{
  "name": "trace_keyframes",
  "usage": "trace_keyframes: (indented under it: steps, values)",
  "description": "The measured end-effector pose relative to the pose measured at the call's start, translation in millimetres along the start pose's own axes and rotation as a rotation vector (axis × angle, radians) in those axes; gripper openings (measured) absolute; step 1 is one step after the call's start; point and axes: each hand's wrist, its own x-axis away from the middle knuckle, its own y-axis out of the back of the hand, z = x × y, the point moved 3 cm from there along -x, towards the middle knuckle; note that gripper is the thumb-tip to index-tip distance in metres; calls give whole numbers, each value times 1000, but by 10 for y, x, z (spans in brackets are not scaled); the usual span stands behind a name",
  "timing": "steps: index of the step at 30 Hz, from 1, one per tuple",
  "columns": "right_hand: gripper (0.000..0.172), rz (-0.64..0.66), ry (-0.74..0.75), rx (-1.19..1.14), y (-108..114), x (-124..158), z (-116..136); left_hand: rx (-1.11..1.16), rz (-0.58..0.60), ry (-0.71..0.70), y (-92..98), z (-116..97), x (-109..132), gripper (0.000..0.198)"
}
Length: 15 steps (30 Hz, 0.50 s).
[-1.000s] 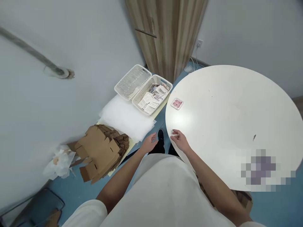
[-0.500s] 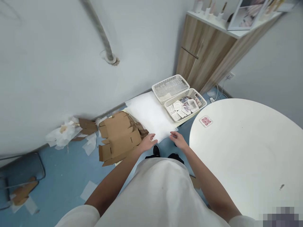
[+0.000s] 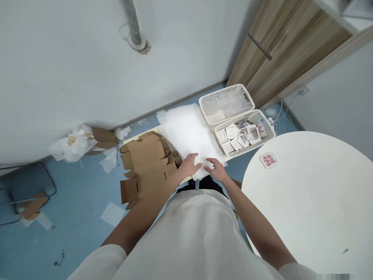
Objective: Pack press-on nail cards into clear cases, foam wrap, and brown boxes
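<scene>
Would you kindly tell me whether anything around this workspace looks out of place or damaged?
Yes: crumpled white wrapping lies like litter on the floor by the wall, which looks chipped beside the pipe; a dark speck stands out on the white round table.

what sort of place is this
Probably a small packing room or workroom: there are flattened cardboard boxes, a pile of white sheets, and a basket of small flat packs.

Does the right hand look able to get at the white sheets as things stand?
Probably yes: the right hand looks empty and open near the white sheets, with nothing visible in between.
</scene>
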Motion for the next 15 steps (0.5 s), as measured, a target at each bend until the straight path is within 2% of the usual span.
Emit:
trace_keyframes:
  steps: [4, 9, 15]
  values:
    - [43, -9, 86, 70, 15, -344, 108, -2, 26, 78, -41, 21, -292, 57]
    - [44, -25, 96, 156, -19, -697, 112, 85, -22, 244, -96, 170, -647, 55]
    - [40, -62, 48, 232, -76, -878, 21, 136, -29, 318, -171, 242, -722, 60]
